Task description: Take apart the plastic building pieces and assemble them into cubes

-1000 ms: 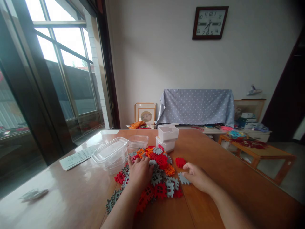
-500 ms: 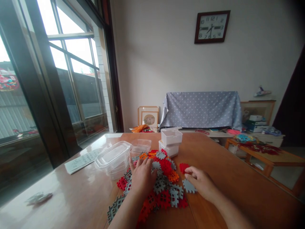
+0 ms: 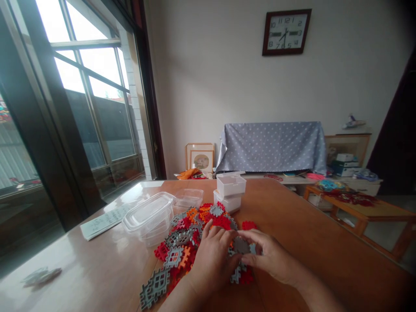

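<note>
My left hand (image 3: pixel 214 251) reaches over the pile with its fingers curled, fingertips and thumb at the left edge of a grey interlocking tile (image 3: pixel 242 245). From the other side, my right hand (image 3: pixel 271 258) pinches the same tile between thumb and fingers. A lighter grey patch (image 3: pixel 252 248) shows between the right fingers, partly hidden. Beneath and around the left hand spreads a heap of red, orange and grey notched plastic tiles (image 3: pixel 175 256). One red tile (image 3: pixel 249 225) lies apart, just beyond my right fingers.
Left of the heap stand clear plastic containers (image 3: pixel 149 216) with a lid. Two stacked white boxes (image 3: pixel 230 184) are behind it. A written paper (image 3: pixel 104 223) and a small plastic packet (image 3: pixel 42 276) lie on the left of the wooden table (image 3: pixel 286 212).
My left hand has moved right from over the heap to meet my right hand. A grey tile is now between them. The view has shifted slightly.
</note>
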Tool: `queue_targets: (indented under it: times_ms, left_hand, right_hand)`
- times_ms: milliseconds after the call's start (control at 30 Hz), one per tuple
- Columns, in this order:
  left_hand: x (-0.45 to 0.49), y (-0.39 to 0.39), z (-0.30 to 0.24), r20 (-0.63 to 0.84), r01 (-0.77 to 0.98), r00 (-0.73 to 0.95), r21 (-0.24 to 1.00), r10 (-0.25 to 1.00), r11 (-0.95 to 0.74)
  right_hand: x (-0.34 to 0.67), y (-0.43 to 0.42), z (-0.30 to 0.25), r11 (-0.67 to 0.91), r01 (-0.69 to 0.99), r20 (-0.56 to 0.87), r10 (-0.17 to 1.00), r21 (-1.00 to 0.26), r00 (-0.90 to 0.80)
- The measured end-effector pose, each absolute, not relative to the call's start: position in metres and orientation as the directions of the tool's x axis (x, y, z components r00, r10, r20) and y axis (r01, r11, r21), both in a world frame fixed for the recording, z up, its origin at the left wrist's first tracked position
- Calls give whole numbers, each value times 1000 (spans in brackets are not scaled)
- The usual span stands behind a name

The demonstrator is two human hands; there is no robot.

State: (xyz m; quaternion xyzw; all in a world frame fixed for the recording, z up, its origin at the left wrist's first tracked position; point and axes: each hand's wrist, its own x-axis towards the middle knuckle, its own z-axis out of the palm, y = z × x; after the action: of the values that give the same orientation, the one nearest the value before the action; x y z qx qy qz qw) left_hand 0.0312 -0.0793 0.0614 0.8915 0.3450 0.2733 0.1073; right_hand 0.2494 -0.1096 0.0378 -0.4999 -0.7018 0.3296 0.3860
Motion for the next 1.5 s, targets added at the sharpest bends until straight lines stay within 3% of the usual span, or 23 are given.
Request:
queue_targets:
  times_ms: [200,333,600,1033,1500]
  left_hand:
    - [26,-77,62,445,496,614,424,651,-758]
    - [17,-68,63,501,546,528,417,685,-726]
    - [5,-55,62,530,599,469,397,706,-696]
    - [-11,-36,58,585,617,384,414,715,-670]
    - [-28,-24,57,509,662,296,501,808,-558]
  right_hand:
    - [267,-110,37,222,391,175,973,-893,-152]
    - [289,-107,29,173,471,169,984,-865,-51]
    - [297,-102,11,128,489,87,991,-863,-106]
    - [296,-100,12,196,717,83,978,-669,-190]
    - [292,-95,7,216,719,107,975,-660,-195]
